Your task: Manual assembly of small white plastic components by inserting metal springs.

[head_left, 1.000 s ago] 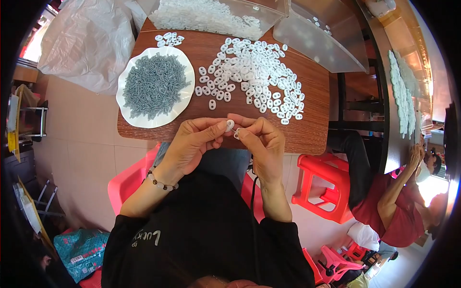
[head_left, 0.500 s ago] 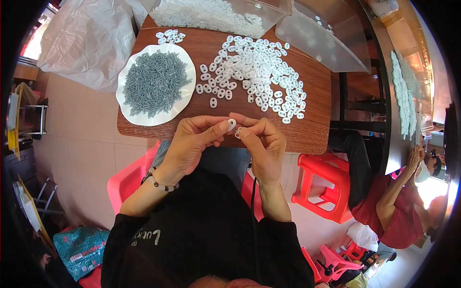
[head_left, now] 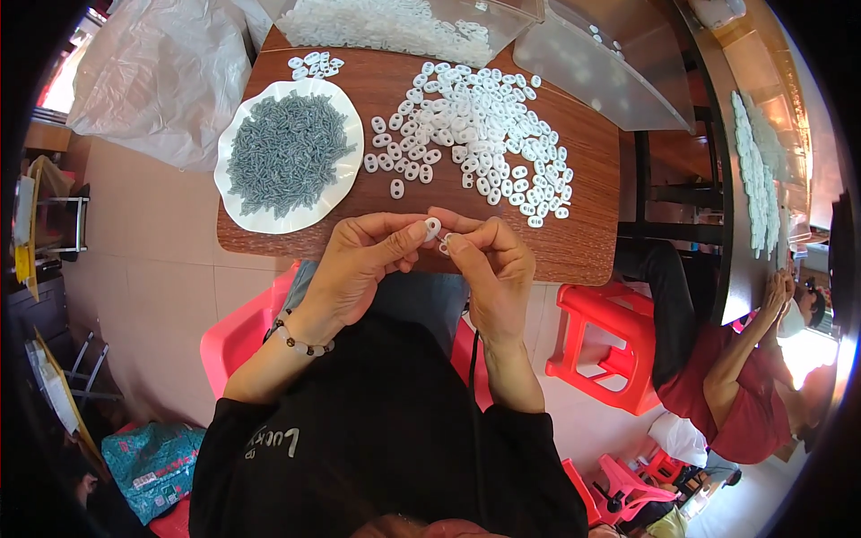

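At the table's near edge, my left hand (head_left: 363, 260) pinches a small white oval plastic piece (head_left: 433, 226) with holes between thumb and index finger. My right hand (head_left: 491, 260) is close beside it, thumb and index finger closed on a second small white piece (head_left: 444, 247), mostly covered by the fingertips. The two pieces are very near each other; whether they touch I cannot tell. Beyond my hands, many loose white two-holed pieces (head_left: 484, 125) lie heaped on the brown table (head_left: 587, 179). A scalloped white plate (head_left: 235, 208) of small grey-blue rods (head_left: 287, 152) stands to the left.
A clear bin (head_left: 516, 27) of small white parts sits at the far edge, beside another translucent bin (head_left: 601, 81). A small white cluster (head_left: 314, 65) lies behind the plate. A plastic bag (head_left: 161, 81) is at left, a red stool (head_left: 605, 345) at right, near another person (head_left: 740, 386).
Both hands keep nearly the same place and pinch. The white piece in my left hand sits slightly higher and is turned a little.
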Motion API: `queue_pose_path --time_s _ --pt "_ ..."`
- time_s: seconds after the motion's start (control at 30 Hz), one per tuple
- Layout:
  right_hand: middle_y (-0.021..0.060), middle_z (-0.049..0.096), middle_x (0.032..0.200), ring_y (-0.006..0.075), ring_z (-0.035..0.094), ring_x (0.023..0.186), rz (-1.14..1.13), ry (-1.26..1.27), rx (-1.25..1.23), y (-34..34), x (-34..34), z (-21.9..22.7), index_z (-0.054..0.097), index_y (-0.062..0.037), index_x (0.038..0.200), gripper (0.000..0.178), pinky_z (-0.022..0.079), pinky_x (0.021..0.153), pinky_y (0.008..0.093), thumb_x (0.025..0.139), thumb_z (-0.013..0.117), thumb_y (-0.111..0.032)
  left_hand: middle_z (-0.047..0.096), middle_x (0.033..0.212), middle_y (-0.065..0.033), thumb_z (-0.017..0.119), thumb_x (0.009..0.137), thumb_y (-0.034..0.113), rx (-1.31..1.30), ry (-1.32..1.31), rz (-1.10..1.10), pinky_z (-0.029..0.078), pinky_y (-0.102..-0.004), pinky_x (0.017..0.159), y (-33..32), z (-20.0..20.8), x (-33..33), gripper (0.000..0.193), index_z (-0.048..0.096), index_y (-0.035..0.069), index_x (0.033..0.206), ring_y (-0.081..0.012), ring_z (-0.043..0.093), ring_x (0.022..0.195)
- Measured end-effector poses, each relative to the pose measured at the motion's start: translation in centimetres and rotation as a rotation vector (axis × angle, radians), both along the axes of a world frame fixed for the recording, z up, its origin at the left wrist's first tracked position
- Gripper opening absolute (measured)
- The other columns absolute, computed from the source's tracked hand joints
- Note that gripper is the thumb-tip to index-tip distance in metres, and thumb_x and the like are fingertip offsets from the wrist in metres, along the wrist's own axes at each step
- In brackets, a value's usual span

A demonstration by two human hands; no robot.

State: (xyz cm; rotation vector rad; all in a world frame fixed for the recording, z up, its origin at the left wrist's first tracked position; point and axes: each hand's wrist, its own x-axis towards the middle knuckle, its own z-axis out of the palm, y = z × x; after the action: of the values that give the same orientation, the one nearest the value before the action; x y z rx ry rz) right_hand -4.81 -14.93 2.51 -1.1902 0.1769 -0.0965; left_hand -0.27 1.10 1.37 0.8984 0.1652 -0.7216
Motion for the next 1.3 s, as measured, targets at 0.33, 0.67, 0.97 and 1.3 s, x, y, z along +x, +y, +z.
queue_pose_path --time_s 0.33,0.67,0.97,1.3 --pt "0.0274 0.061 0.117 0.0176 0.065 0.091 -0.022 -0.012 -0.036 0.3 -0.1 -0.1 0.056 0.0015 0.085 0.006 0.052 0.084 0.0302 0.091 0.058 0.0 0.069 0.092 -0.0041 0.065 0.091 0.011 0.072 -0.069 0.018 0.047 -0.0191 0.065 -0.3 0.1 0.0 0.021 0.067 0.0 0.109 -0.0058 0.057 0.072" --pt "0.0272 0.061 0.117 0.017 0.064 0.093 -0.01 -0.017 0.024 0.2 -0.2 0.0 0.057 0.0013 0.085 0.007 0.052 0.085 0.03 0.091 0.058 -0.001 0.069 0.092 -0.0042 0.065 0.09 0.011 -0.012 0.01 0.021 0.047 -0.0197 0.064 -0.4 0.0 0.0 0.021 0.068 0.0 0.108 -0.006 0.057 0.071" --pt "0.0254 0.061 0.116 0.017 0.063 0.094 -0.058 -0.044 -0.056 0.7 -0.6 -0.1 0.056 0.0009 0.087 0.007 0.052 0.085 0.0306 0.092 0.058 -0.003 0.07 0.086 -0.0054 0.07 0.087 0.012 0.133 -0.186 0.043 0.045 -0.0196 0.061 -0.9 0.3 -0.5 0.02 0.071 0.0 0.102 -0.0059 0.056 0.068" --pt "0.021 0.055 0.125 0.0209 0.06 0.104 0.106 -0.054 0.068 0.1 -0.5 0.5 0.052 0.0044 0.113 0.028 0.05 0.09 0.0341 0.092 0.061 -0.011 0.07 0.084 -0.0047 0.071 0.087 0.015 0.072 -0.155 -0.043 0.044 -0.0202 0.06 -0.1 1.4 -0.2 0.021 0.071 0.0 0.101 -0.006 0.055 0.066"
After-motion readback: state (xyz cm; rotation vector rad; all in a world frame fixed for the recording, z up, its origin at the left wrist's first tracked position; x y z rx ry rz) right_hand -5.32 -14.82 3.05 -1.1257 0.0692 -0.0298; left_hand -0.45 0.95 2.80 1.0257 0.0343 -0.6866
